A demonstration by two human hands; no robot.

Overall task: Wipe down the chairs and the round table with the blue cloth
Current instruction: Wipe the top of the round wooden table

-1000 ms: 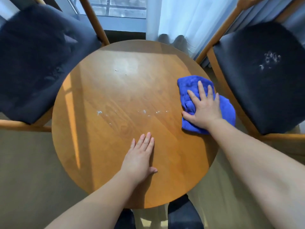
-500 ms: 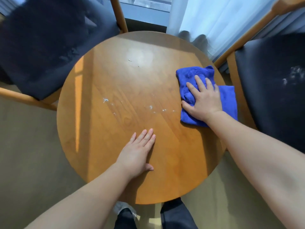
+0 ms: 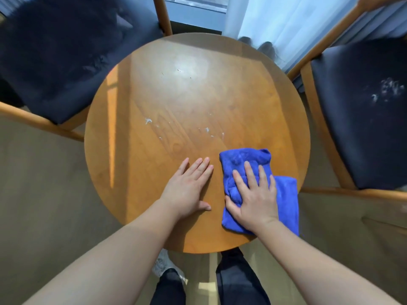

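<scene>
The round wooden table (image 3: 136, 150) fills the middle of the view, with small white specks near its centre. A crumpled blue cloth (image 3: 284, 194) lies on the table's near right part, one corner hanging past the edge. My right hand (image 3: 253, 199) presses flat on the cloth with fingers spread. Just left of the cloth, my left hand (image 3: 189, 188) rests flat on the bare wood. A dark-cushioned wooden chair (image 3: 61, 56) stands at the upper left. A second chair (image 3: 365, 119) stands at the right, with white crumbs on its seat.
A window and a white curtain (image 3: 284, 20) are behind the table. Beige floor (image 3: 41, 194) surrounds it. My legs in dark trousers (image 3: 237, 280) and a light shoe show below the near table edge.
My right hand has dragged the blue cloth from the table's right edge toward me, down to the near right part. My left hand has stayed in place.
</scene>
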